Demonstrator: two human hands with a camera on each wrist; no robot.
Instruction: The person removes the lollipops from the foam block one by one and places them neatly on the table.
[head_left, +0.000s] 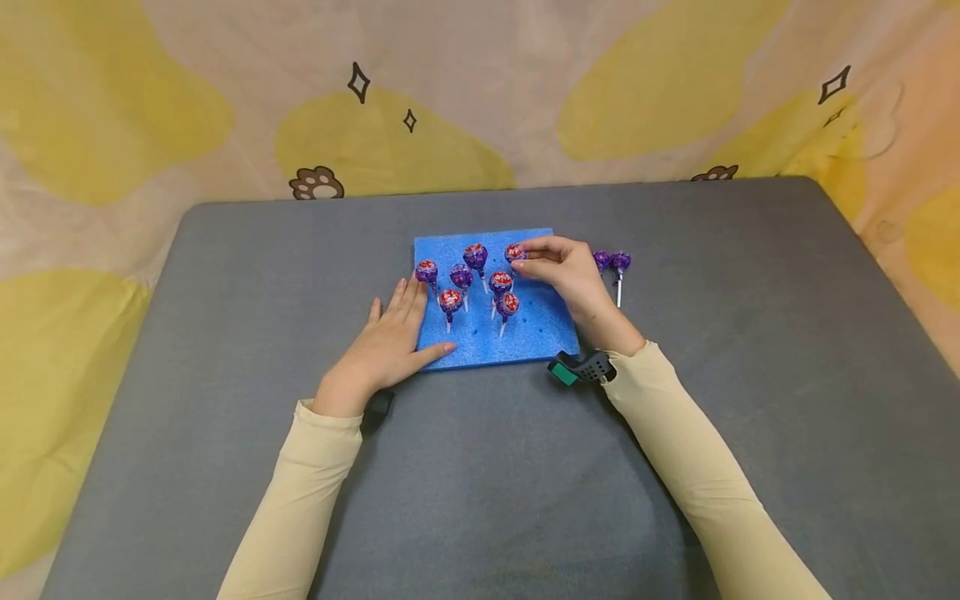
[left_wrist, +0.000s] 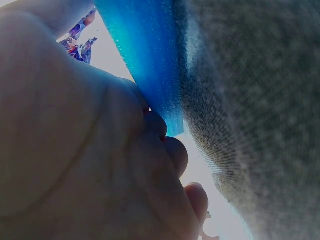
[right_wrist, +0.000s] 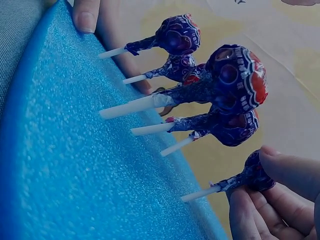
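A blue foam board (head_left: 525, 346) lies on the table with several purple-and-red wrapped lollipops standing in it by their white sticks. My right hand (head_left: 566, 271) pinches the wrapped head of a lollipop (head_left: 514, 252) near the board's far right corner. In the right wrist view that lollipop (right_wrist: 250, 175) sits between thumb and fingers, its stick's lower end at the foam. Along the board's left edge, my left hand (head_left: 386, 346) rests with fingers extended and the thumb over the top face. The left wrist view shows its palm close beside the foam edge (left_wrist: 150, 55).
Just right of my right hand, two more lollipops (head_left: 619, 261) lie on the grey table (head_left: 480, 483), one partly hidden by the hand. Small holes dot the board's front part. A yellow-patterned cloth (head_left: 450, 142) hangs behind the table's far edge.
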